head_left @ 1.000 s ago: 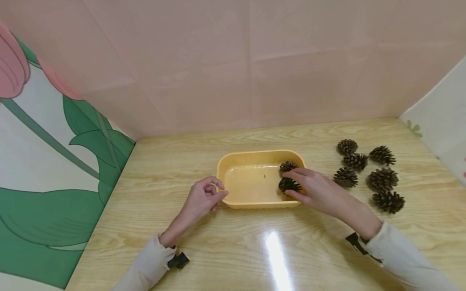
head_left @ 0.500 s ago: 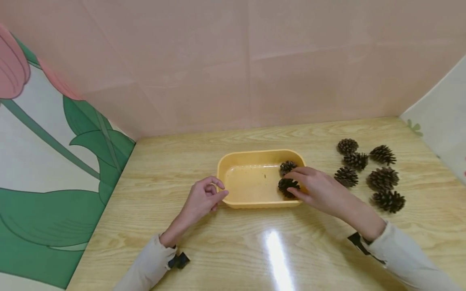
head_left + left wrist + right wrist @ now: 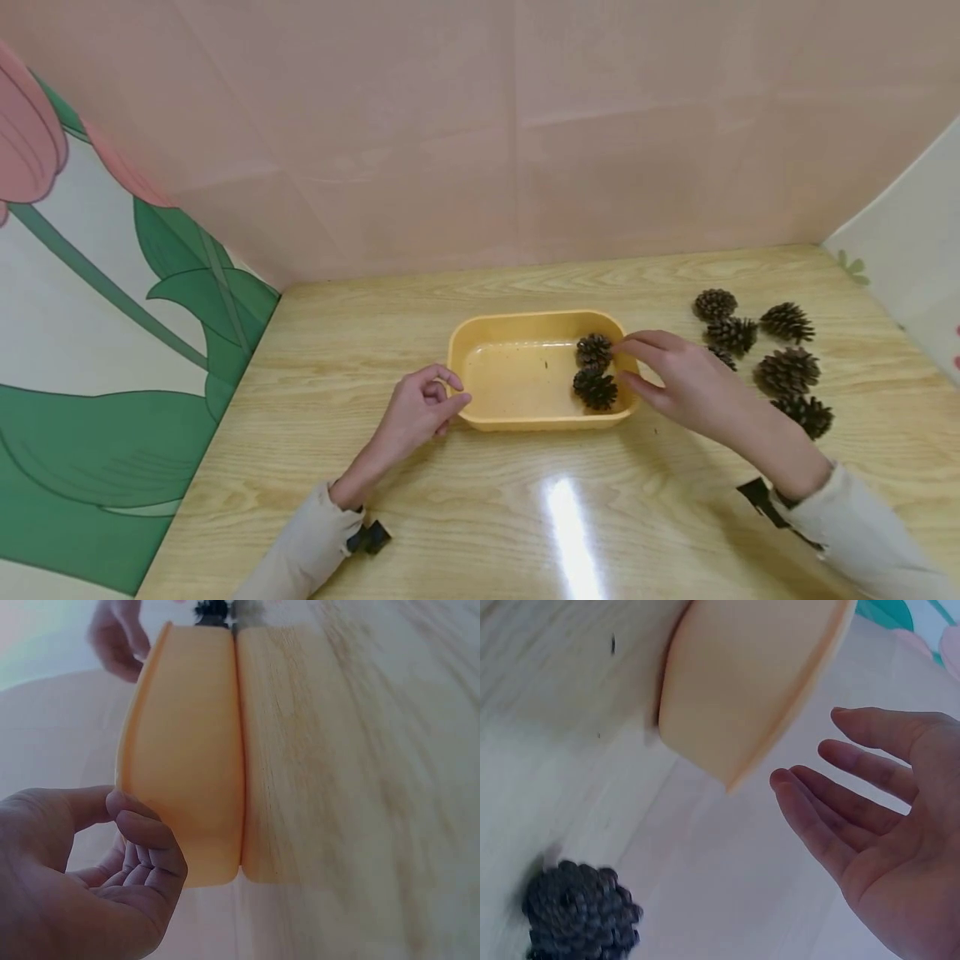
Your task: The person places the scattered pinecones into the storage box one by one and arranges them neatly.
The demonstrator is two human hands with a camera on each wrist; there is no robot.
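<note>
A shallow yellow plastic tub [image 3: 525, 423] stands on the wooden table. Two pine cones, a rear one [image 3: 594, 352] and a front one [image 3: 596, 389], lie side by side at the right end inside it. My left hand [image 3: 420, 404] pinches the rim at the tub's left end, thumb and forefinger over the edge in the left wrist view. With nothing in its fingers, my right hand [image 3: 690, 382] hovers at the tub's right rim. The right wrist view shows that hand's fingers [image 3: 806, 817] spread loosely, apart from the tub's wall [image 3: 727, 675].
Several more pine cones lie in a loose group right of the tub, among them a back one [image 3: 715, 305], a large one [image 3: 787, 371] and a front one [image 3: 806, 415]. A pink wall covering [image 3: 510, 167] rises behind the table [image 3: 360, 325].
My right hand has let go of the front pine cone in the tub and drawn back to the right, over the rim. The left hand has stayed put.
</note>
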